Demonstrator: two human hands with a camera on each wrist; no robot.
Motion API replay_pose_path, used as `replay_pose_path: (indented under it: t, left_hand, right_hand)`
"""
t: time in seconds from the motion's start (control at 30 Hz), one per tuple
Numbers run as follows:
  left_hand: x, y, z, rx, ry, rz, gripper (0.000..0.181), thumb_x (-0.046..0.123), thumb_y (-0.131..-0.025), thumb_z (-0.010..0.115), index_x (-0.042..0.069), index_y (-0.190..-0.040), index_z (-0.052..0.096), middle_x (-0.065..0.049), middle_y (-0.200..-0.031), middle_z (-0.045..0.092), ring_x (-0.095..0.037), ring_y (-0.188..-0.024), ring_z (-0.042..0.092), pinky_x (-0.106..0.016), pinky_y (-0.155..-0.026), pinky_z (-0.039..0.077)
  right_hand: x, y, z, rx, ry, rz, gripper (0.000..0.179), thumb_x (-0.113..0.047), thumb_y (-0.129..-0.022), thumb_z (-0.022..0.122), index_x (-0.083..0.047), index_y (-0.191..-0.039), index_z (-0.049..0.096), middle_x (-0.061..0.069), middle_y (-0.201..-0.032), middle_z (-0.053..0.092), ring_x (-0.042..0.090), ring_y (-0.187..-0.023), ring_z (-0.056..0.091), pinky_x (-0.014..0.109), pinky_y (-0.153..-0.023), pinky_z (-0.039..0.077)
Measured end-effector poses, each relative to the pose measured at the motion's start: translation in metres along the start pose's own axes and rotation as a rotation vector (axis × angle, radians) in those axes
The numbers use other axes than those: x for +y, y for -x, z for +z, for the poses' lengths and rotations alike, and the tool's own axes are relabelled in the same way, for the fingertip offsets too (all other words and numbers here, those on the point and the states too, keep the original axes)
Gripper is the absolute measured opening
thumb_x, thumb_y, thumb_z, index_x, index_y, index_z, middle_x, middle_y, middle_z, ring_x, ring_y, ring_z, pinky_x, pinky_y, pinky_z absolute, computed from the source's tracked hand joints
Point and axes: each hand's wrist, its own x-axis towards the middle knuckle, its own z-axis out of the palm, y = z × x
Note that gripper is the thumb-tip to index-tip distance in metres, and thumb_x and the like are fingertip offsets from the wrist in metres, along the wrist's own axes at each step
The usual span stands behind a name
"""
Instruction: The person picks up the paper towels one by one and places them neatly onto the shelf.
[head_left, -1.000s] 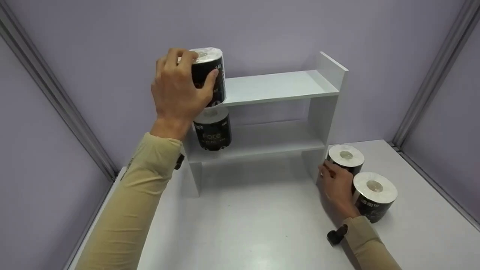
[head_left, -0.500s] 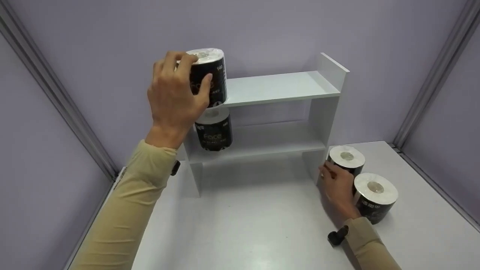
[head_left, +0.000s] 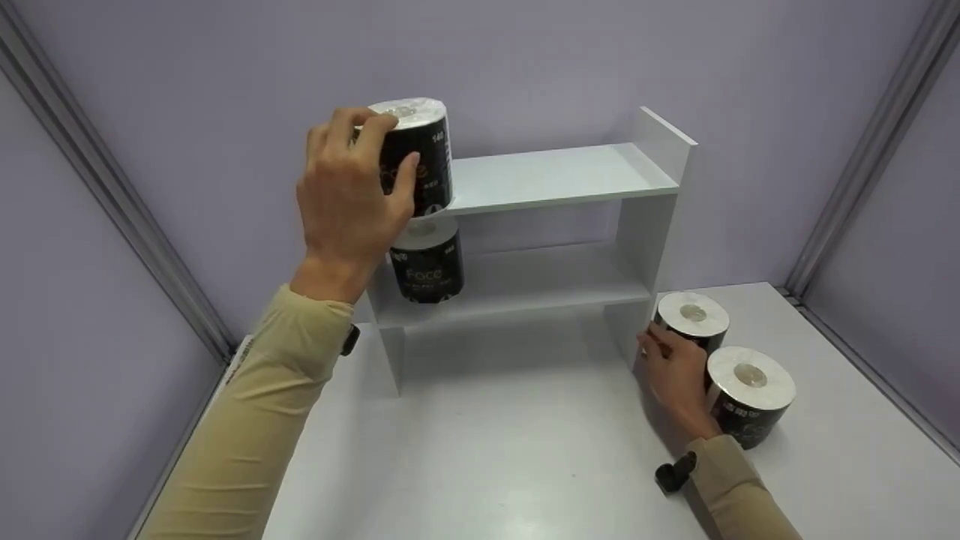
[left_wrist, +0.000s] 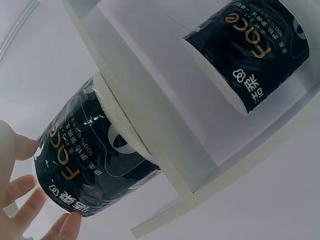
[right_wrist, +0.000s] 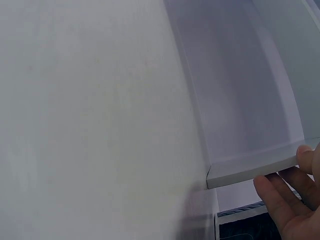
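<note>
At the left end of the white shelf unit's (head_left: 562, 196) top board, a toilet roll (head_left: 424, 161) in black-and-white wrapping stands upright. My left hand (head_left: 349, 180) holds it from the left, fingers over its upper rim and thumb along the side facing me. Its lower end meets the top board in the left wrist view. A second roll (left_wrist: 252, 47) stands directly below on the middle board. My right hand (head_left: 675, 375) pinches the front edge of the unit's right side panel (right_wrist: 250, 172), thumb on one face and fingers on the other.
Two more toilet rolls stand on the white table (head_left: 487, 465) right of the unit: a rear roll (head_left: 694, 315) behind the right hand and a nearer roll (head_left: 750, 397) beside its wrist. Pale walls (head_left: 525, 60) enclose the back and sides.
My left hand has shifted slightly left and down, its thumb sliding left across the roll, so more of the label shows. The right hand has stayed at the side panel.
</note>
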Motion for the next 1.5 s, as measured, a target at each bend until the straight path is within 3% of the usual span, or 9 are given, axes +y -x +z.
replay_pose_path:
  t: [0.63, 0.97, 1.5]
  left_hand:
    - [-0.007, 0.000, 0.008, 0.021, 0.015, -0.003, 0.030, 0.021, -0.100, 0.075, 0.004, -0.125, 0.072, -0.017, -0.127, 0.067, -0.040, -0.119, 0.060, -0.054, -0.094, 0.061]
    - [-0.010, -0.004, 0.014, 0.025, 0.010, -0.005, 0.029, 0.019, -0.100, 0.074, 0.003, -0.124, 0.071, -0.017, -0.128, 0.066, -0.041, -0.120, 0.059, -0.054, -0.097, 0.059]
    - [-0.011, -0.008, 0.022, 0.006, -0.004, -0.012, 0.026, 0.018, -0.102, 0.072, 0.004, -0.124, 0.071, -0.016, -0.128, 0.065, -0.040, -0.118, 0.060, -0.051, -0.100, 0.059]
  right_hand:
    - [-0.001, 0.001, 0.000, -0.024, 0.016, 0.070, 0.034, -0.010, -0.105, 0.068, 0.005, -0.136, 0.069, 0.024, -0.121, 0.077, 0.037, -0.105, 0.077, 0.002, -0.075, 0.051]
    - [-0.002, 0.000, 0.003, 0.008, 0.003, 0.006, 0.033, -0.005, -0.103, 0.070, 0.010, -0.132, 0.069, 0.027, -0.113, 0.077, 0.040, -0.096, 0.078, 0.002, -0.070, 0.051]
    - [0.000, -0.002, -0.001, -0.012, 0.056, 0.038, 0.035, -0.013, -0.105, 0.069, 0.006, -0.135, 0.069, 0.025, -0.118, 0.077, 0.039, -0.099, 0.079, 0.001, -0.071, 0.049]
